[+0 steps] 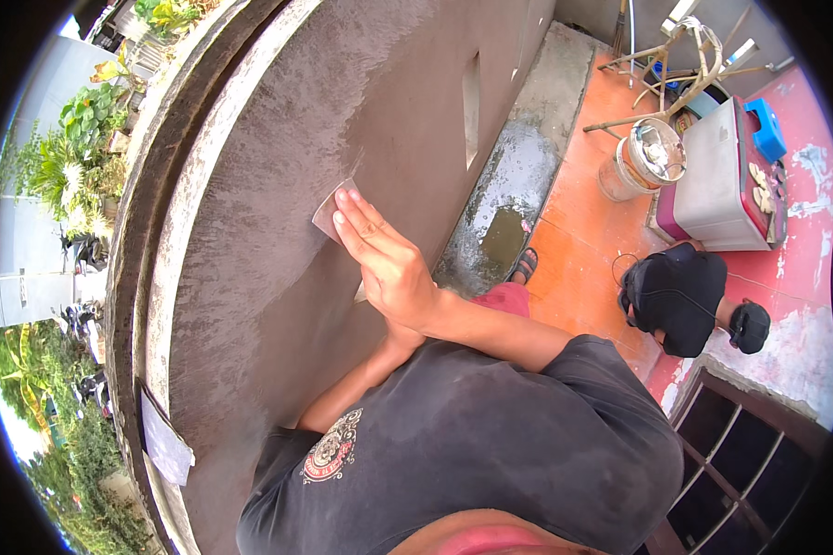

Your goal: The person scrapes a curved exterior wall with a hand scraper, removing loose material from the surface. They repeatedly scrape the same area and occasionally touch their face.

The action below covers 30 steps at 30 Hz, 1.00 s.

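My right hand (397, 267) lies with fingers extended on a piece of brownish sandpaper (326, 214). It presses the piece flat against a grey-brown plastered wall (298, 277). The wall's upper part looks paler and streaky; its lower part is smoother and darker. My left forearm (354, 385) reaches in below, and its wrist passes under my right wrist. Most of my left hand (406, 336) is hidden there, so its fingers cannot be made out. A pale folded sheet (165, 438) rests on the wall's ledge (154, 305) at the left.
Slots such as a narrow opening (471, 111) pierce the wall. Wet concrete with a puddle (503, 232) runs along its foot. On the orange floor (569, 243) stand buckets (642, 163), a cool box (708, 180) and a wooden trestle (687, 90). A person in black (680, 298) is nearby.
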Tool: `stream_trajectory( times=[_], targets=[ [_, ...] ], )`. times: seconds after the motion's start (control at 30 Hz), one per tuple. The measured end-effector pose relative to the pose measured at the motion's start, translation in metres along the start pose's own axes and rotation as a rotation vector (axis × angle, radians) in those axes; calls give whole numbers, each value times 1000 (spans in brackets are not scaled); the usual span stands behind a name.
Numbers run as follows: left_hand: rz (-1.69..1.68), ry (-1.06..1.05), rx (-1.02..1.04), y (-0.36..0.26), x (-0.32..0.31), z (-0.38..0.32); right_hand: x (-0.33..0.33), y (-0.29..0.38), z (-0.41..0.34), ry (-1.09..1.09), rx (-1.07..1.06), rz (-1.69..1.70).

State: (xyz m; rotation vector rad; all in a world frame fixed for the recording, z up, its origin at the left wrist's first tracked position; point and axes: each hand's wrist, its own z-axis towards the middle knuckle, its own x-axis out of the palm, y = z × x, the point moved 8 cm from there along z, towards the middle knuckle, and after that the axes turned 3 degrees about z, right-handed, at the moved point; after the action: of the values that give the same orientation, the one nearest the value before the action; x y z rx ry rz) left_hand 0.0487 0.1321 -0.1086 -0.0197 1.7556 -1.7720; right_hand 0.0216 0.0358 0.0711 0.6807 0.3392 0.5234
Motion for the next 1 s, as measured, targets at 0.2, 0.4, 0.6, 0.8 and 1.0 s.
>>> stream_trajectory(
  times=[0.2,0.4,0.6,0.8,1.0],
  targets=[
    [-53,-56,27,0,-5,-4,-1,3,7,-32,1,10],
    [-89,46,-103,-11,-4,-1,-7,3,16,-57,21,43],
    [-44,-50,-42,-16,-4,-6,-6,5,22,-17,10,111],
    [22,-42,-60,-34,-5,2,-7,4,17,-9,19,128],
    [-84,-160,26,-55,-17,19,-8,6,23,-4,28,95]
  ],
)
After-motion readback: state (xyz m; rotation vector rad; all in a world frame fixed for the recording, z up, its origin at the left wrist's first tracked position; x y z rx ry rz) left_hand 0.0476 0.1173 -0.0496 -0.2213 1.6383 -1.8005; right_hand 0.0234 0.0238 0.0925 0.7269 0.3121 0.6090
